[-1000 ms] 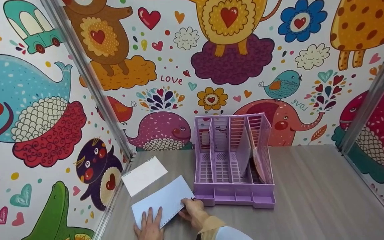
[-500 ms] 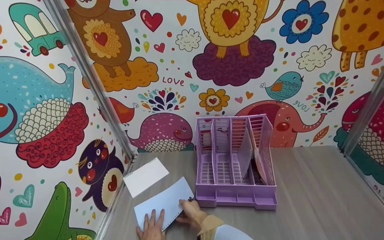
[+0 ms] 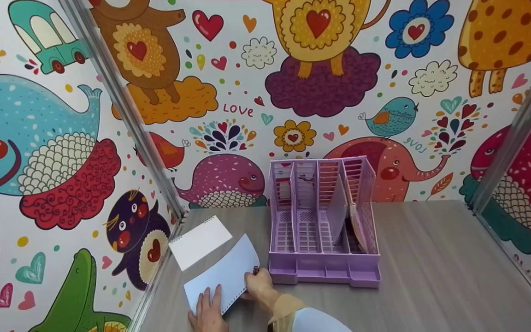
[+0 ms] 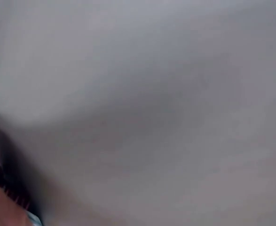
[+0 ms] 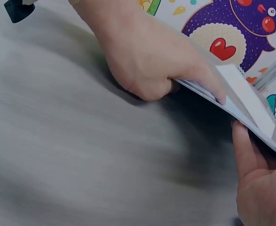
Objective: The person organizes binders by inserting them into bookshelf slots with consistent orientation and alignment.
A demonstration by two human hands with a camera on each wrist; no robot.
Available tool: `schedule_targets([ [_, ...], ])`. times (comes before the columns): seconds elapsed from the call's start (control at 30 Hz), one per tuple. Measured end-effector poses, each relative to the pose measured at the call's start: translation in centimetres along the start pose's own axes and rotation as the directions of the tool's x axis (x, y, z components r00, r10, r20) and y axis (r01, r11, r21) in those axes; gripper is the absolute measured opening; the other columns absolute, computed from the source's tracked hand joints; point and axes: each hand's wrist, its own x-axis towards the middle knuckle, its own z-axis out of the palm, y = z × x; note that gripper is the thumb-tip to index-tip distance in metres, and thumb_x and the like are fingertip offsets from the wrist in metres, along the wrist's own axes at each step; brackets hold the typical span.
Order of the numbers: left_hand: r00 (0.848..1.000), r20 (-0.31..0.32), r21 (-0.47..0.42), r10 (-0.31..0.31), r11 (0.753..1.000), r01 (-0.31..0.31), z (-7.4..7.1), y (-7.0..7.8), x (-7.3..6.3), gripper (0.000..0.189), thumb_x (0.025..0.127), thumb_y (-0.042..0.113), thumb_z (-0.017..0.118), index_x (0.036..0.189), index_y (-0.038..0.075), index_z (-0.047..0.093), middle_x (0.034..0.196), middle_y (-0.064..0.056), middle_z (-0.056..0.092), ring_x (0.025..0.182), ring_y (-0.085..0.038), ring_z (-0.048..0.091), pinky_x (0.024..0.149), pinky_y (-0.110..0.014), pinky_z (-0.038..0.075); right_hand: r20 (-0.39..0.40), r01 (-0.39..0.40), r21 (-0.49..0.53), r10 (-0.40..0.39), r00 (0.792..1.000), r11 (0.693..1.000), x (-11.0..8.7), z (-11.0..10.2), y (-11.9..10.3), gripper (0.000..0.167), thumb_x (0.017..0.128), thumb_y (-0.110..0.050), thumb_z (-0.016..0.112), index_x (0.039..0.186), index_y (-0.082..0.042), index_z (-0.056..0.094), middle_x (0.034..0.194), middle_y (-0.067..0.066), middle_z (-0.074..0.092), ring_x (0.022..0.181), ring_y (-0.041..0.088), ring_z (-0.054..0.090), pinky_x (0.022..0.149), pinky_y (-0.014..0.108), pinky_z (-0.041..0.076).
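Observation:
A pale blue notebook (image 3: 221, 276), with a row of small holes along its near edge, lies slanted at the table's left front. My left hand (image 3: 208, 314) rests on its near left part, fingers stretched over the surface. My right hand (image 3: 262, 287) pinches the right end, thumb above and fingers beneath, as the right wrist view shows my right hand (image 5: 262, 181). That end is raised and bent. A small dark item (image 3: 256, 270) shows by my right thumb; its kind is unclear. The left wrist view is mostly a blurred grey surface, with fingertips (image 4: 1, 207) in the corner.
A white spiral notepad (image 3: 201, 242) lies just behind the notebook. To the right stands a purple file rack (image 3: 324, 267) with several slots; thin folders (image 3: 355, 216) stand in its right slots. Patterned walls (image 3: 228, 55) enclose the table (image 3: 436, 267) at the back and sides.
The notebook's right end has lifted and curved up, shifting slightly left and away from the rack. My right hand has moved with it. My left hand stays on the notebook.

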Motion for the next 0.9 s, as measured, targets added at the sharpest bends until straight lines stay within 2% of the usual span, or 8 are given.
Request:
schedule_targets([
  [0.23, 0.993, -0.106, -0.061, -0.048, 0.997, 0.042, -0.4, 0.9, 0.0, 0.084, 0.075, -0.020, 0.069, 0.154, 0.007, 0.061, 0.154, -0.035, 0.056, 0.144, -0.061, 0.056, 0.109, -0.093, 0.041, 0.018, 0.049, -0.068, -0.048, 0.999, 0.996, 0.5, 0.6, -1.1, 0.032, 0.104, -0.006, 0.061, 0.127, 0.017, 0.059, 0.100, 0.022, 0.070, 0.081, 0.028, 0.080, 0.063, 0.038, 0.070],
  [0.5, 0.981, -0.188, -0.169, -0.055, 0.985, 0.023, -1.0, 1.5, -0.2, 0.079, 0.078, -0.020, 0.062, 0.154, 0.001, 0.060, 0.150, -0.040, 0.056, 0.135, -0.065, 0.060, 0.102, -0.084, 0.051, -0.005, 0.134, -0.070, -0.135, 0.991, 0.989, 0.7, 0.9, -1.9, 0.035, 0.097, -0.007, 0.066, 0.121, 0.018, 0.062, 0.101, 0.024, 0.069, 0.079, 0.033, 0.079, 0.061, 0.042, 0.069],
  [0.53, 0.978, -0.201, -0.180, -0.055, 0.984, 0.018, -1.0, 1.7, -0.2, 0.079, 0.077, -0.021, 0.061, 0.154, 0.001, 0.060, 0.149, -0.040, 0.057, 0.133, -0.065, 0.061, 0.103, -0.082, 0.051, -0.019, 0.187, -0.089, -0.190, 0.982, 0.978, 1.7, 1.1, -0.7, 0.036, 0.098, -0.014, 0.068, 0.119, 0.016, 0.064, 0.101, 0.022, 0.071, 0.081, 0.030, 0.079, 0.063, 0.041, 0.070],
  [0.57, 0.975, -0.217, -0.190, -0.052, 0.982, 0.010, -1.0, 1.8, -0.2, 0.079, 0.077, -0.021, 0.060, 0.153, 0.000, 0.061, 0.149, -0.040, 0.057, 0.132, -0.064, 0.062, 0.103, -0.080, 0.052, -0.031, 0.197, -0.096, -0.201, 0.979, 0.976, 1.8, 1.1, -0.6, 0.036, 0.096, -0.014, 0.070, 0.116, 0.015, 0.065, 0.100, 0.022, 0.072, 0.082, 0.030, 0.079, 0.063, 0.042, 0.070],
  [0.73, 0.963, -0.265, -0.249, -0.043, 0.968, -0.026, -0.6, 3.2, -0.4, 0.079, 0.076, -0.022, 0.059, 0.152, 0.000, 0.063, 0.146, -0.038, 0.059, 0.128, -0.062, 0.064, 0.104, -0.073, 0.055, -0.072, 0.228, -0.097, -0.235, 0.969, 0.969, 2.8, 0.9, 0.5, 0.038, 0.091, -0.019, 0.078, 0.114, 0.010, 0.068, 0.100, 0.021, 0.075, 0.085, 0.030, 0.079, 0.066, 0.042, 0.070],
  [0.77, 0.962, -0.270, -0.261, -0.043, 0.965, -0.031, -0.6, 3.5, -0.4, 0.079, 0.076, -0.023, 0.059, 0.151, -0.001, 0.063, 0.146, -0.038, 0.060, 0.128, -0.062, 0.064, 0.104, -0.072, 0.055, -0.075, 0.190, -0.096, -0.198, 0.977, 0.977, 2.7, 0.8, 0.0, 0.038, 0.089, -0.015, 0.077, 0.115, 0.010, 0.068, 0.099, 0.023, 0.075, 0.084, 0.031, 0.078, 0.066, 0.044, 0.070],
  [0.9, 0.958, -0.282, -0.298, -0.049, 0.954, -0.039, -0.4, 4.5, -0.7, 0.078, 0.076, -0.023, 0.059, 0.151, -0.001, 0.063, 0.145, -0.037, 0.061, 0.128, -0.061, 0.064, 0.105, -0.071, 0.055, -0.102, 0.214, -0.191, -0.236, 0.966, 0.958, 6.0, 1.5, 3.7, 0.045, 0.087, -0.026, 0.082, 0.118, 0.005, 0.071, 0.104, 0.017, 0.080, 0.092, 0.024, 0.076, 0.086, 0.042, 0.069],
])
